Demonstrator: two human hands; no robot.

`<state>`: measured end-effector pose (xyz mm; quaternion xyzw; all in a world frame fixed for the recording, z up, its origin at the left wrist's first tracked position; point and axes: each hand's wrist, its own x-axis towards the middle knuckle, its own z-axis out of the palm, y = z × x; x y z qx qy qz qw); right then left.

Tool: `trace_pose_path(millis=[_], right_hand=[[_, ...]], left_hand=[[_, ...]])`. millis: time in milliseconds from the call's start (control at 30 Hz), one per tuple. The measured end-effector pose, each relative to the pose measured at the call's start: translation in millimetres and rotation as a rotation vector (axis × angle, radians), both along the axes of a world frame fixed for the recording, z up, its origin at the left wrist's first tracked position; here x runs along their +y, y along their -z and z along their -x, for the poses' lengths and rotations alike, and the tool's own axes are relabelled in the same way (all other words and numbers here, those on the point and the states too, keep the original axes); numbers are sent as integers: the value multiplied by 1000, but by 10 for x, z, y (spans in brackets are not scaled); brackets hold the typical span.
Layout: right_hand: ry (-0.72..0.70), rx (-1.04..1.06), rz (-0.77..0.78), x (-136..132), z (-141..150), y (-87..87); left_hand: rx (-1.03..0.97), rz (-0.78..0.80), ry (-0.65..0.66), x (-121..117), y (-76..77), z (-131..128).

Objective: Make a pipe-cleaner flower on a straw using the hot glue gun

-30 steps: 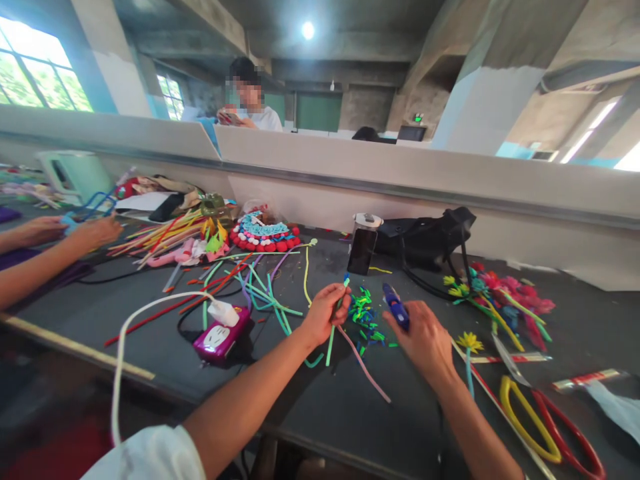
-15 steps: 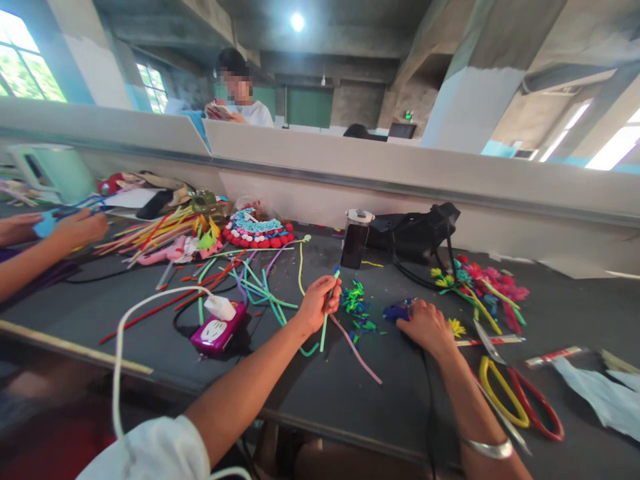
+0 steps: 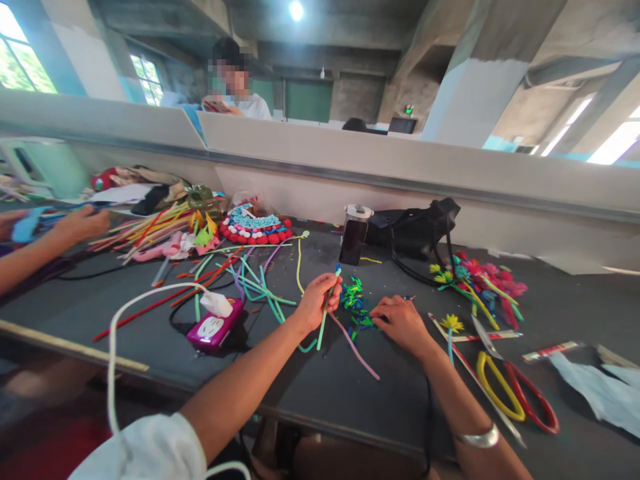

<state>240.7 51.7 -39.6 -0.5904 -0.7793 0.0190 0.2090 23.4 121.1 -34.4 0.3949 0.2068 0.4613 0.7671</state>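
My left hand [image 3: 320,301] is closed round a light green pipe cleaner [image 3: 323,331], held upright, with a bit of blue at its top end. To its right lies a pile of short green and blue pipe-cleaner pieces [image 3: 354,298]. My right hand [image 3: 403,325] is over the right edge of this pile, its fingertips drawn together among the pieces. Whether a piece is between them is too small to see. Behind that hand, a dark blue tool [image 3: 411,298] with a cord is almost wholly hidden.
Scissors [image 3: 500,393] and a yellow flower [image 3: 453,323] lie right. A phone [image 3: 353,241] leans on a bottle before a black bag [image 3: 415,230]. Left are a purple power socket [image 3: 216,327], loose pipe cleaners [image 3: 263,287] and another person's hand [image 3: 80,225]. Someone stands behind the partition [image 3: 350,147].
My right hand has let go of the dark blue tool and moved left to the pile of pieces. My left hand still holds the green pipe cleaner in nearly the same place.
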Motion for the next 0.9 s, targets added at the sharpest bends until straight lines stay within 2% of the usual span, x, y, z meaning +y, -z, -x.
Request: trace_pose_path(millis=[200, 433, 567, 700, 800, 900], right_hand=[[69, 200, -108, 43, 29, 9], [69, 556, -140, 66, 137, -9], [29, 890, -10, 33, 267, -40], [63, 1207, 148, 7, 372, -55], [87, 1314, 185, 25, 421, -79], [92, 1296, 212, 79, 454, -149]], left_hand=[[19, 5, 14, -40, -28, -7], [6, -6, 127, -146, -68, -35], [20, 7, 159, -166, -56, -61], [19, 28, 168, -161, -29, -73], [1, 69, 158, -153, -17, -68], [-17, 98, 141, -142, -17, -56]])
